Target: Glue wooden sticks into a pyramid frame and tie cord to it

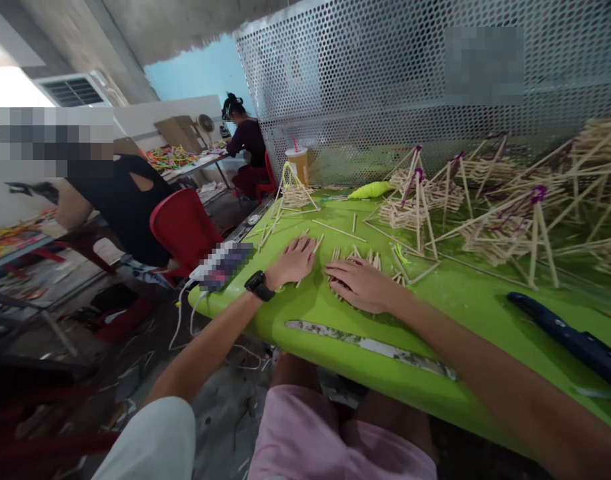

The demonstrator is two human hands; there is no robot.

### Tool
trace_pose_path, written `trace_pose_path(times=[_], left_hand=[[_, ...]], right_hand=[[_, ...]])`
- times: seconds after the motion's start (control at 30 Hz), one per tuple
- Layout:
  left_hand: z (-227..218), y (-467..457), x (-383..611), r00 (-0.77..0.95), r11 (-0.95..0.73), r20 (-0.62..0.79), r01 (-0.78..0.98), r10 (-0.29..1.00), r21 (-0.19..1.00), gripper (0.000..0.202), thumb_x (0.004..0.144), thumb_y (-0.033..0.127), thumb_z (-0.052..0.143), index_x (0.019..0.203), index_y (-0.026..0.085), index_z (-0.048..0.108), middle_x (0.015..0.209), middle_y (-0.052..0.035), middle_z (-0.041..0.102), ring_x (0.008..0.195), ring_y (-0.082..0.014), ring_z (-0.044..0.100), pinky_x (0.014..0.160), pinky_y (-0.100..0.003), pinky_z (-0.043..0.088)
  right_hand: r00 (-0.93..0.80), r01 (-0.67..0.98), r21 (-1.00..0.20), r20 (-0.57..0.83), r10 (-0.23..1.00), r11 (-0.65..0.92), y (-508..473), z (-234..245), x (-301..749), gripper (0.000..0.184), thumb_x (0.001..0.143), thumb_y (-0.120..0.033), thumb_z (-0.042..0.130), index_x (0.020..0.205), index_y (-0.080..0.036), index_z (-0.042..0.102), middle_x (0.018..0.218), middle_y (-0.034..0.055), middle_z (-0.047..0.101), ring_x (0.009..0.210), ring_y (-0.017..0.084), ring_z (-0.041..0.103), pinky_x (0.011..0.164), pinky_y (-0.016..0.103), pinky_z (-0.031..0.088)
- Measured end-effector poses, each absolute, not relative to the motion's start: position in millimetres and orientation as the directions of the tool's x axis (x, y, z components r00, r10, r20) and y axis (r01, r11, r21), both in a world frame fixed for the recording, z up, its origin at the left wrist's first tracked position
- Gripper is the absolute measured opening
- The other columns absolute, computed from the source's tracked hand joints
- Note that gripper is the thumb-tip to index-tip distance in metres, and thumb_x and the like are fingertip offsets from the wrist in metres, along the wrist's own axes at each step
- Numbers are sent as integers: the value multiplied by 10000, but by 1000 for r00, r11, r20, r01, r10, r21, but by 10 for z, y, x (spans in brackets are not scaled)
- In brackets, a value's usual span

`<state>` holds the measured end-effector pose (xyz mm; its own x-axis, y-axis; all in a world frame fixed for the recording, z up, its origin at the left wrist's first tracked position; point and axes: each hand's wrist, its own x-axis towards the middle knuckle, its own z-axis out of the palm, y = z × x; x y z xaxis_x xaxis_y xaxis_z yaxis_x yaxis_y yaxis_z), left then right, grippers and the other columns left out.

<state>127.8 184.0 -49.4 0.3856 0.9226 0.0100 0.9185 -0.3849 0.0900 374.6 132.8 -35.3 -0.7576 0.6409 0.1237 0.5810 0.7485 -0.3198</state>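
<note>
Wooden sticks [373, 259] lie bunched beneath the right hand [358, 283] — its grip unclear — while the left hand [295, 260], fingers extended, rests flat over others on the green table [305, 309].

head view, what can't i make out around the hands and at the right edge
Sticks under the right hand: head view, their number is hidden by that hand.
Left hand: head view, whether it grips anything is hidden by its own back.
Dark handle: head view, far end cut off by the right edge.
Far-right stack: head view, cut off there too.
</note>
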Motion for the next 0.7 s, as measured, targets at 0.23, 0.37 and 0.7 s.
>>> trace_pose_path(times=[0.23,0.37,0.7], left_hand=[[-355,2038,1046,304,-307,45,939,952,152,565,1123,392,349,1662,251,441,1747,-129,414,1607,-297,406,1298,-493,362],[-249,1988,974,306,-318,95,935,947,157,431,1073,423,631,1459,232,633,1536,-143,598,1338,-290,633,1126,-513,549],[-169,1873,856,334,-346,105,930,937,124,417,1047,416,691,1402,199,655,1447,-135,638,1233,-272,670,1043,-504,600]], right_hand=[[-751,592,-324,109,651,738,1320,-337,3742,630,1133,-483,287,1558,-168,629,1637,167,572,1541,346,512,1306,665,293],[-748,587,-348,113,654,731,1321,-342,3742,627,1126,-489,308,1560,-169,628,1636,173,570,1540,364,510,1296,691,293],[-734,613,-335,96,673,716,1314,-339,3750,637,1133,-510,305,1587,-173,599,1670,170,530,1567,335,481,1327,649,260]])
